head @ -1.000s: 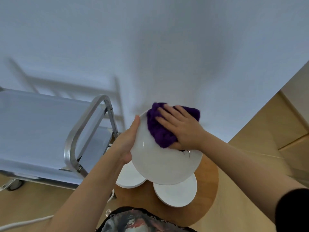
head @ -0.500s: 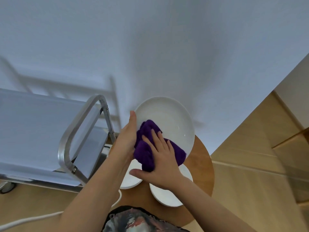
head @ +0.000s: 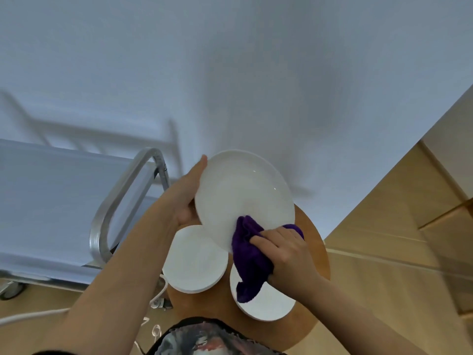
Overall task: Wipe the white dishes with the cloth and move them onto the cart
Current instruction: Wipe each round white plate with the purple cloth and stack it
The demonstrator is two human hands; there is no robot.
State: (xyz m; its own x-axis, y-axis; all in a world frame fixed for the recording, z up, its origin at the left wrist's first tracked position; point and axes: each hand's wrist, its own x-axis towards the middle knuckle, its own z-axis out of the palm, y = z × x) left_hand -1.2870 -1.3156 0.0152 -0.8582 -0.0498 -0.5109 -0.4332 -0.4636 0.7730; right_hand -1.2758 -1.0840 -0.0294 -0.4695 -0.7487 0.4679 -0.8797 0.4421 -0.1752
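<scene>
Nearest the viewer, a patterned garment (head: 204, 339) fills the bottom edge of the head view. Just beyond it stands a round wooden table (head: 316, 257), which serves as the holding surface for dishes not yet wiped. Two white plates rest flat on it: the near-right plate (head: 271, 303), partly covered by hanging cloth, and the left plate (head: 194, 262), just beside it. Whether their rims touch cannot be told.

The right hand (head: 286, 254) is above the near-right plate, fingers curled round a bunched purple cloth (head: 249, 262) — a closed grip on the cloth. The wrist is bent so that the knuckles face up and the cloth's upper fold presses the near rim of the large dish (head: 243, 196). The loose tail of the cloth hangs toward the viewer.

The large dish is held in the air above the table, tilted with its concave face toward the camera, which presents that face to the cloth. The left hand (head: 188, 196) supports it from the left edge: the thumb lies along the rim and the palm cups the edge. The remaining fingers are hidden behind the dish, so the grip is judged as clasping the rim.

Farther left stands the cart (head: 51, 201) — a flat steel shelf with a tubular handle (head: 120, 201) — positioned near the table, presumably for a short transfer. No dish is visible on it. Beyond is a plain white wall (head: 256, 73).
</scene>
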